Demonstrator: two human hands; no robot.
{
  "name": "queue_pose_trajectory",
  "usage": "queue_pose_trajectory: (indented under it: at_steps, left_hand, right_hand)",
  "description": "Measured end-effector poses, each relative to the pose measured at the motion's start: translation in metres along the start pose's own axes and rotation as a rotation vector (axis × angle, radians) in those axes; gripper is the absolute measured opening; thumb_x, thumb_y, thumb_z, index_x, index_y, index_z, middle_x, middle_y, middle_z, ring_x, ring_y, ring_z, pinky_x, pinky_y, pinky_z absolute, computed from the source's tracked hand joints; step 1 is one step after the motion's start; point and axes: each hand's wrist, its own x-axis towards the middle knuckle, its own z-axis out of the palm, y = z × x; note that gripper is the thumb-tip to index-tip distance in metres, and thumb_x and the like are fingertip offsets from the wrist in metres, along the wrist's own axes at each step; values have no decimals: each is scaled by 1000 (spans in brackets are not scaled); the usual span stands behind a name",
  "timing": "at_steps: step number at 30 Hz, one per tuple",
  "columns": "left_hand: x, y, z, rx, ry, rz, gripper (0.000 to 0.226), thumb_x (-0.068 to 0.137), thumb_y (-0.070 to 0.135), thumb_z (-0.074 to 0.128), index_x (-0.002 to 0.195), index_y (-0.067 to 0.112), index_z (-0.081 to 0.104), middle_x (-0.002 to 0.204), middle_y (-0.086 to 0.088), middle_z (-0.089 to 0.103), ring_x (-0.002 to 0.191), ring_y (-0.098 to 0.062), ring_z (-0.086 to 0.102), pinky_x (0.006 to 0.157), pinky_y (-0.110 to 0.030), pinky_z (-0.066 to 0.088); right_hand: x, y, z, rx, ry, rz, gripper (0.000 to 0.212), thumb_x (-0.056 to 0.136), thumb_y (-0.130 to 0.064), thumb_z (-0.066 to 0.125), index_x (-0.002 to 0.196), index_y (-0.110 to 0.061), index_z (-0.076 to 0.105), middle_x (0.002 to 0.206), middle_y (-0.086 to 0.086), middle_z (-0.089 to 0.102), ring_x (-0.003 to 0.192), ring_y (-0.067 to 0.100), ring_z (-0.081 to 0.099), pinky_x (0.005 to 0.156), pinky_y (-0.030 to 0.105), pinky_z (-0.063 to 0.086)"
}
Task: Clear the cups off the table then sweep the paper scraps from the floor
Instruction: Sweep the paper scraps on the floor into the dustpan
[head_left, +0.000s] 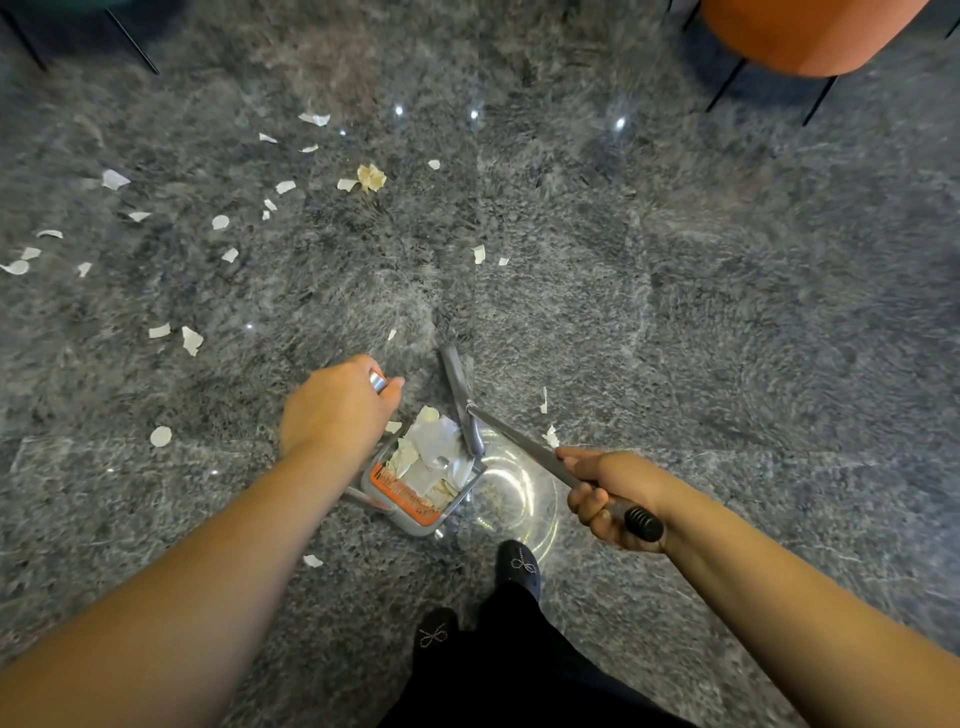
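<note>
Head view. The left hand is closed round the metal top of the dustpan handle, fingers curled over it and thumb alongside. The right hand is wrapped round the broom handle just above its ribbed black end grip. The dustpan, grey with an orange comb edge, is set on the grey stone floor near the feet, and a heap of collected scraps is seen inside it. The broom head is held at the pan's far right edge, touching or just above the pan mouth; which cannot be told.

Most loose paper scraps lie well apart from the pan, to the far left, with a crumpled piece farther off and a few near the right of the broom. No cups or table are in view.

Risk, as judged: if the pan is tipped or lifted too steeply, the light heap may slide out; a brisk stroke may scatter scraps rather than gather them.
</note>
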Motion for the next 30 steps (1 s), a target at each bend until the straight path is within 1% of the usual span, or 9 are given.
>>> queue_pose_trajectory:
  at_steps: [5,7,9,13,18,22,26,28,30]
  left_hand:
    - [3,1,0,21,-6,7,31,93,54,53,96,24,59,60,7,46,59,-21,50,46,-25,29]
    - [4,1,1,24,0,9,31,93,53,53,96,23,59,59,7,46,56,-19,48,45,-24,28]
    - [4,1,1,19,0,7,30,92,53,53,94,24,58,59,7,46,54,-18,46,45,-25,28]
    - [7,0,2,-13,-5,-5,29,92,54,54,90,25,57,59,8,48,51,-11,44,45,-24,29]
    - [7,-1,1,-21,0,-8,28,92,55,54,86,27,52,58,7,50,50,-9,45,42,-23,27]
    - [-2,-6,-2,-22,-7,-9,28,92,55,53,86,27,53,60,6,54,52,-11,49,43,-23,31]
    - [-21,-24,-3,-13,0,-22,27,91,57,53,84,31,51,58,7,53,50,-9,46,42,-23,27]
    - [-31,-36,-4,-3,12,-29,27,90,57,54,82,32,51,56,8,50,48,-9,43,42,-23,25]
    - [-40,-48,-6,8,26,-16,29,89,58,55,82,31,55,54,9,48,48,-14,43,44,-24,25]
  right_hand:
    - [-1,-2,0,37,-12,-32,26,103,-19,37,121,-29,53,54,0,43,33,3,34,32,12,29]
    - [-1,-2,0,50,-25,-51,26,103,-20,36,122,-29,52,53,1,43,33,4,34,31,13,29]
    - [1,-4,3,-2,-16,-71,25,103,-20,37,121,-30,52,52,1,44,33,5,33,32,14,29]
    - [10,-16,13,-146,-11,-74,25,104,-20,34,109,-34,54,50,-1,44,33,5,34,34,13,30]
    - [24,-15,18,-66,-24,-13,23,102,-19,39,115,-30,55,52,-1,44,33,5,35,33,13,31]
    - [30,5,19,-119,-27,-4,23,102,-20,38,117,-30,53,52,0,46,33,5,36,34,13,31]
    - [28,18,17,-169,-20,-3,23,103,-21,37,116,-31,52,50,0,47,33,5,36,34,13,32]
    - [26,21,16,-187,7,-17,25,103,-22,37,124,-31,48,50,0,47,32,6,36,34,13,32]
    - [26,24,15,-204,41,-39,31,103,-23,38,133,-32,41,52,1,46,32,6,35,34,13,31]
